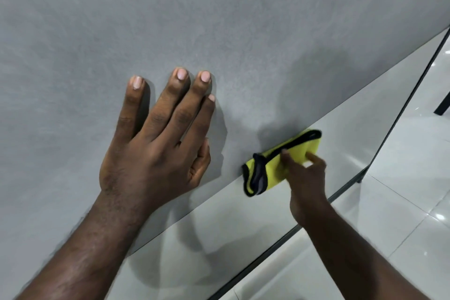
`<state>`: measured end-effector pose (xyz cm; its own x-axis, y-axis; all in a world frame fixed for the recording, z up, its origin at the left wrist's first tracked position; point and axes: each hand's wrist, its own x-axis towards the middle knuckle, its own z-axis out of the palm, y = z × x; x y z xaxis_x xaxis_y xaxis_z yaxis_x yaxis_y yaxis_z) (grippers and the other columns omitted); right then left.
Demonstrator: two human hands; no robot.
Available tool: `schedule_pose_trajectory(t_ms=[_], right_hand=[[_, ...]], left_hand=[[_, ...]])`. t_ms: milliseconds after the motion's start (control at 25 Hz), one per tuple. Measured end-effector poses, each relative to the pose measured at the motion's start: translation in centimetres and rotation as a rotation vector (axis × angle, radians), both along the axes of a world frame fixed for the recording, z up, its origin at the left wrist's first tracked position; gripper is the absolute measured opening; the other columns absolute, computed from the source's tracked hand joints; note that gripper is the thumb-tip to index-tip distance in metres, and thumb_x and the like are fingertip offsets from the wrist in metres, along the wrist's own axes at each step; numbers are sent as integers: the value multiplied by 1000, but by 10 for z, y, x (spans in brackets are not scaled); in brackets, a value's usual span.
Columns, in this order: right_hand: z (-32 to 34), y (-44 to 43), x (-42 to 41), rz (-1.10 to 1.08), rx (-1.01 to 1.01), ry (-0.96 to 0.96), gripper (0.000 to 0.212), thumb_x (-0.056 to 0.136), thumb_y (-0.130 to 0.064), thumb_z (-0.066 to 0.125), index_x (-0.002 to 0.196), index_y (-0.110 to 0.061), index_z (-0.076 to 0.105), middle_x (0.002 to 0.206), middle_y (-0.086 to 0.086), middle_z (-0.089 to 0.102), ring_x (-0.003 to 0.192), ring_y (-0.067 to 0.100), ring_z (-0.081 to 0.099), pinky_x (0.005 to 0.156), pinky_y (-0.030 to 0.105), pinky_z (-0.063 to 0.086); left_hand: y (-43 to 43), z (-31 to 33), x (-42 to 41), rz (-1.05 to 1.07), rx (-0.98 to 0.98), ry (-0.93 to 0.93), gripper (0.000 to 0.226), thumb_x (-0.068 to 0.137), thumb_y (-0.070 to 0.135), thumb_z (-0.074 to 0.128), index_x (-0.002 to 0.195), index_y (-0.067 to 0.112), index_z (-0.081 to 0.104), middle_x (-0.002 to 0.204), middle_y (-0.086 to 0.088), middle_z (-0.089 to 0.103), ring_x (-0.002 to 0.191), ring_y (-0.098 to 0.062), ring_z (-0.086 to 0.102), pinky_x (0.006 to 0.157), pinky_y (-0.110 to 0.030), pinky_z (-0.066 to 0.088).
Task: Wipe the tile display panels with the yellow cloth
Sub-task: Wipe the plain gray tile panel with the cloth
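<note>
Yellow cloth [272,168], folded, black-hemmed, sits under my right grip [308,178] at the lower edge of the matte grey tile panel [219,19]. Fingers press on it; blurred, so I cannot tell whether they curl round it. Left grip [155,151] well to its left, released, flat on the same mottled panel. Below: smoother pale panel [243,221], thin black frame [255,260], glossy white floor tiles [401,202].

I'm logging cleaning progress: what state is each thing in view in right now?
left hand: flat, fingers straight, resting on the dark grey panel
right hand: holding the yellow cloth, motion-blurred
yellow cloth: folded, pressed against the dark grey panel's lower edge
dark grey panel: matte
lighter panel: smooth, shadowed by the arms
</note>
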<state>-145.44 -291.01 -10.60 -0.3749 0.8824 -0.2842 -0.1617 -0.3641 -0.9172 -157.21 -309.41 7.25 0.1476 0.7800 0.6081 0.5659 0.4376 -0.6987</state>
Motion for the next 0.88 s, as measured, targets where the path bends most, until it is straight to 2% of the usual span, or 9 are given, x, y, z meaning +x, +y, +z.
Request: schedule_pose_trajectory(t_ms=[80, 160, 240, 320, 400, 560, 720, 840, 880], right_hand=[[10, -18, 3, 57, 89, -11, 69, 70, -46, 97, 122, -43, 52, 126, -2, 68, 108, 17, 71, 93, 43, 60], [37, -20, 0, 0, 270, -32, 74, 70, -49, 96, 129, -46, 51, 127, -9, 63, 107, 11, 69, 86, 36, 59], [61, 0, -7, -93, 324, -44, 79, 72, -57, 90, 135, -48, 45, 136, -6, 59, 113, 14, 66, 93, 38, 57], [79, 9, -10, -78, 224, -55, 79, 78, -54, 86, 140, -46, 38, 144, 1, 57, 123, 20, 61, 106, 46, 51], [94, -4, -8, -35, 354, -124, 80, 80, -48, 88, 141, -44, 36, 144, 1, 58, 126, 22, 59, 108, 46, 50], [166, -17, -11, -98, 903, -146, 86, 82, -35, 88, 152, -38, 37, 146, -2, 53, 129, 15, 55, 102, 29, 45], [216, -11, -12, -147, 912, -245, 84, 93, -35, 78, 162, -28, 31, 152, 8, 47, 138, 23, 47, 95, 16, 30], [248, -33, -4, -45, 1277, -242, 86, 92, -40, 78, 163, -31, 29, 144, 0, 43, 126, 5, 43, 96, 6, 32], [264, -29, -3, -26, 1352, -247, 86, 93, -40, 78, 162, -32, 28, 142, -2, 41, 122, 3, 41, 95, 8, 33]], left_hand=[[0, 3, 0, -7, -11, -23, 61, 99, 32, 64, 154, 6, 58, 169, -13, 43, 157, -35, 39, 128, -64, 24], [-1, 7, 1, -30, -18, -79, 58, 100, 32, 62, 152, 7, 60, 170, -12, 41, 159, -33, 37, 131, -62, 21], [-2, 13, 3, -61, -13, -151, 56, 100, 32, 61, 150, 8, 62, 171, -11, 40, 160, -30, 36, 133, -58, 19], [-5, 22, 7, -80, 24, -199, 54, 98, 32, 61, 146, 7, 65, 171, -11, 39, 160, -30, 35, 134, -57, 16], [-8, 35, 7, -74, 79, -199, 51, 99, 33, 60, 142, 7, 67, 172, -12, 39, 161, -30, 34, 134, -58, 11], [-23, 84, 3, -68, 201, -175, 53, 98, 35, 56, 142, 7, 65, 174, -14, 34, 163, -33, 28, 133, -63, 2], [-35, 116, 6, -39, 280, -214, 58, 96, 40, 55, 144, 7, 63, 176, -14, 28, 165, -35, 20, 132, -65, -4], [-39, 123, 8, -40, 288, -225, 61, 97, 42, 52, 145, 6, 61, 177, -14, 26, 166, -36, 17, 131, -67, -4], [-39, 124, 10, -39, 278, -228, 62, 96, 41, 53, 145, 5, 61, 177, -14, 25, 166, -36, 17, 131, -68, -3]])
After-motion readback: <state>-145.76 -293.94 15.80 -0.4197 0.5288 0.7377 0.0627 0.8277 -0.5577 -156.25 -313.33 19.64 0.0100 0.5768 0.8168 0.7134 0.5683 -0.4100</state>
